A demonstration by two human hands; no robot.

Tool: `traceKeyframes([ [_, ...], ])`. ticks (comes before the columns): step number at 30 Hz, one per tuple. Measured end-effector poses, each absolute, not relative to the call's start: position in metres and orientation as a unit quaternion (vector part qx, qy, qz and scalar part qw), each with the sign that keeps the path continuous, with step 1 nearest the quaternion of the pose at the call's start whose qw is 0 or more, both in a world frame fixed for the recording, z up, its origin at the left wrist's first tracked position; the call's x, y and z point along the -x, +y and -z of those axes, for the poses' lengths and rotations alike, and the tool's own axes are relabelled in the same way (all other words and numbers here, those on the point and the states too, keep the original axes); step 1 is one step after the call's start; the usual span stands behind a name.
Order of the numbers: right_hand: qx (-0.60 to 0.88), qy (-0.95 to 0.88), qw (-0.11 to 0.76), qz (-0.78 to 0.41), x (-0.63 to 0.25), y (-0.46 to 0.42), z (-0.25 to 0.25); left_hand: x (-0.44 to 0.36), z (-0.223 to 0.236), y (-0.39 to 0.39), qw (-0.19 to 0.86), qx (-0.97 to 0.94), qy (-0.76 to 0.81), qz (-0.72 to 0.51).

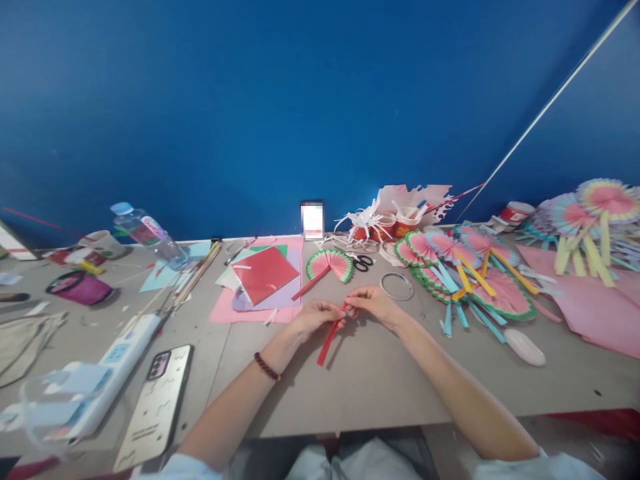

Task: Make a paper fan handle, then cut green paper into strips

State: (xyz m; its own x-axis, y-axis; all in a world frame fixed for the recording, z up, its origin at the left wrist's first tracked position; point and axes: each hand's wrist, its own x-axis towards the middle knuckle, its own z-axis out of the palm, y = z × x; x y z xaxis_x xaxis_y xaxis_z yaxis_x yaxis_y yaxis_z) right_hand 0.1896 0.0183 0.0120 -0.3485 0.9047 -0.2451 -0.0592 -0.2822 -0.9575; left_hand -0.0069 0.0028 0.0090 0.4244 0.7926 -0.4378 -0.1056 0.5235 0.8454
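Red strip (328, 344), left hand (316, 315) and right hand (374, 304) pinching it, cup (404, 229) holding white strips (409, 212)

A craft workspace: a long gray table (380, 387) against a plain blue wall (320, 100). Pleated paper fans (505, 293), many pink with green edges, are heaped at the right. Coloured sheets (266, 275) lie stacked near the middle, with scissors (363, 263) to their right and cut white strips (367, 220) by the wall. Thin sticks (199, 275) lie left of the sheets. Handwork shows too: the left hand (323, 315) and right hand (369, 303) pinch a red strip (327, 345). A power strip (117, 360) and phone (157, 407) lie at the left. Workshop, classroom or home cannot be told.
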Motion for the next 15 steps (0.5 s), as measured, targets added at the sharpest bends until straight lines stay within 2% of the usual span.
traceKeyframes([
  [10, 0.450, -0.498, 0.380, -0.636, -0.1877, 0.0190, -0.0075, 0.0012, -0.0115, 0.0002, 0.757, -0.347, 0.438, -0.338],
  [15, 0.439, -0.469, 0.378, -0.666, -0.1864, 0.0179, -0.0073, 0.0018, -0.0090, 0.0018, 0.747, -0.356, 0.454, -0.331],
])
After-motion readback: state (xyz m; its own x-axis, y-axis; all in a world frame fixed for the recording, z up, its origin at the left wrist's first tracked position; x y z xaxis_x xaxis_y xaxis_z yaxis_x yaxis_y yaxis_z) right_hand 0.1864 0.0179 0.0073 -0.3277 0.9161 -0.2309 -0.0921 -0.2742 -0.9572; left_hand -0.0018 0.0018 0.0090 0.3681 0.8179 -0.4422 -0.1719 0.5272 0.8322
